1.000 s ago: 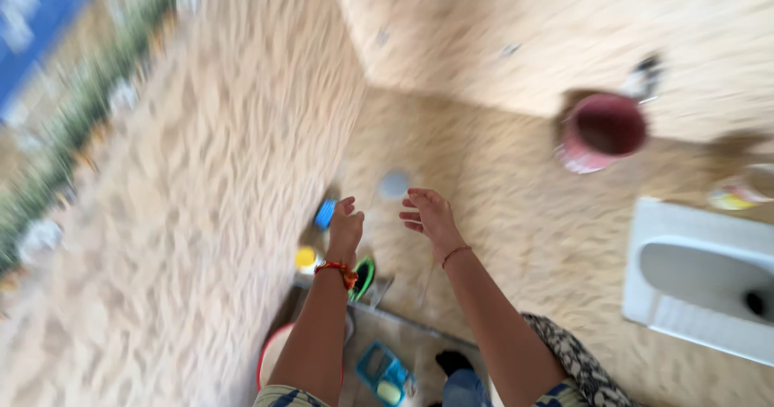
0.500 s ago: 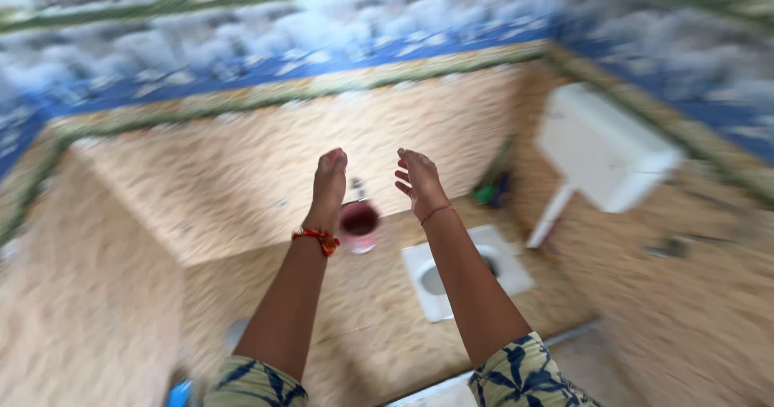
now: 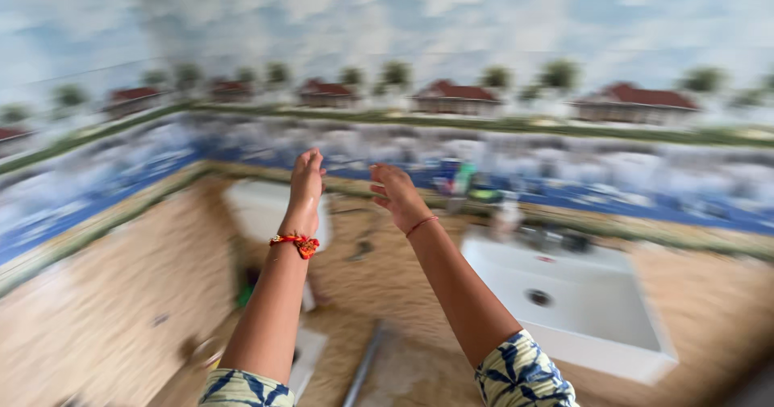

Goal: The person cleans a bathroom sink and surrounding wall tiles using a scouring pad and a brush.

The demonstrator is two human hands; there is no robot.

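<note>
Both my arms are raised in front of me in a blurred head view. My left hand [image 3: 307, 177] is held edge-on with straight fingers and holds nothing; a red thread band sits at its wrist. My right hand [image 3: 392, 191] is a little to its right, palm turned inward, fingers loosely curled and empty, with a thin red thread at the wrist. The hands are apart and touch nothing. Behind the left hand is a white cistern [image 3: 258, 205] on the wall.
A white wash basin [image 3: 597, 326] with a drain hole is at the right. Several bottles [image 3: 463, 177] stand on the ledge behind it. Beige speckled tiles cover the lower wall [image 3: 105, 294]; picture tiles with houses run above. A green object [image 3: 244, 296] lies low near the floor.
The view has swung up and to the right: from the floor with a pink bucket and squat pan, past the cistern, to the wash basin. Both hands stay raised and empty.
</note>
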